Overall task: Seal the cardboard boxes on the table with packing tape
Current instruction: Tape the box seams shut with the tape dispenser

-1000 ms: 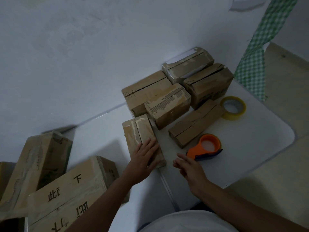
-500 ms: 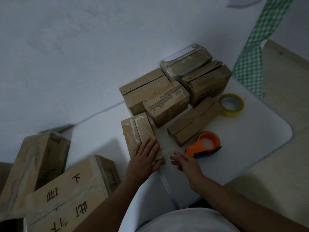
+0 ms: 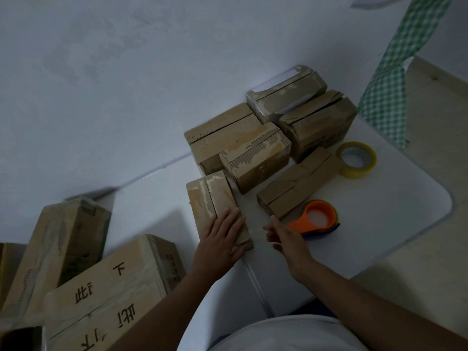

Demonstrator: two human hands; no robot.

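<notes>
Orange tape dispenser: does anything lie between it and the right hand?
Nothing visible does. The right hand hovers just beside the orange tape dispenser, with only bare table between them. The long narrow box lies behind the dispenser, off that path. The left hand rests flat on the nearest box.
</notes>
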